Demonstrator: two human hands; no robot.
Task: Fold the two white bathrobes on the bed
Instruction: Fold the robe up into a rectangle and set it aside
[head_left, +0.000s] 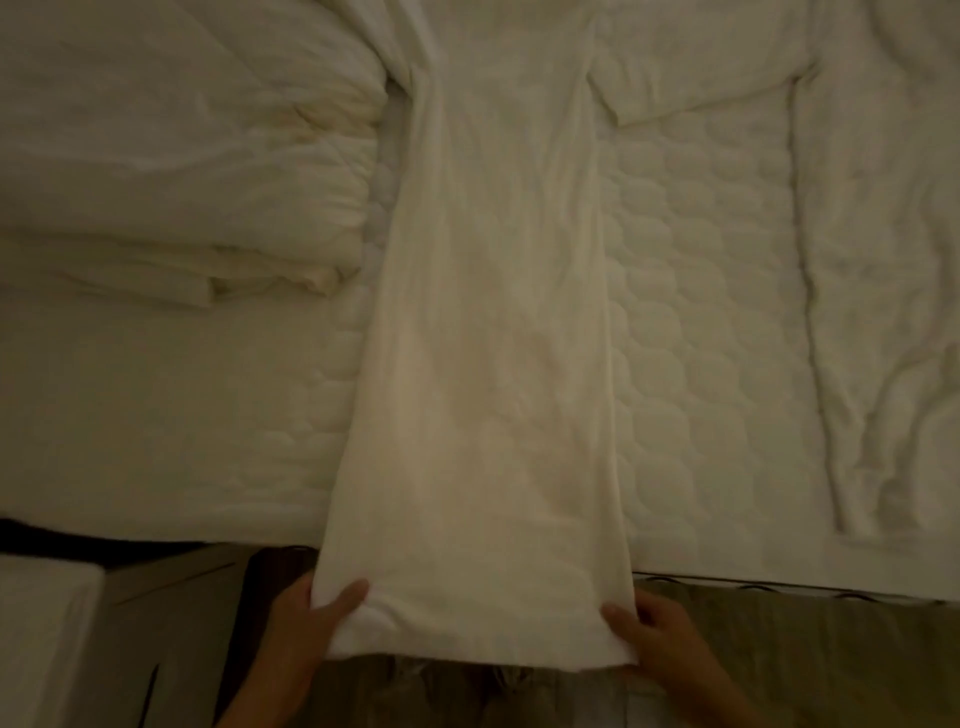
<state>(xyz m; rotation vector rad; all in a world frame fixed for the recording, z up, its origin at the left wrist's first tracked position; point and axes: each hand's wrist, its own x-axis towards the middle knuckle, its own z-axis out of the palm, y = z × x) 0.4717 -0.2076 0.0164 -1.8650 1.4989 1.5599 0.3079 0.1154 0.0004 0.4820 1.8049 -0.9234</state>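
Bathrobe (488, 364) hem gripped by L hand (311, 610) & R hand (657, 642) (thumbs on top), prob. folded lengthwise.

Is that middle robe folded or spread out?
Half folded: the robe lies as one long narrow strip down the bed, not yet folded crosswise. Left hand and right hand grip its hem corners.

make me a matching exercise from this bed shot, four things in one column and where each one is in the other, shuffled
1 left hand
2 right hand
3 white bathrobe
4 heaped bedding

a piled at the left of the quilted mattress
b grips the bathrobe's near right corner
c laid lengthwise in the middle, near end past the mattress edge
d grips the bathrobe's near left corner

Pairs: 1-d, 2-b, 3-c, 4-a
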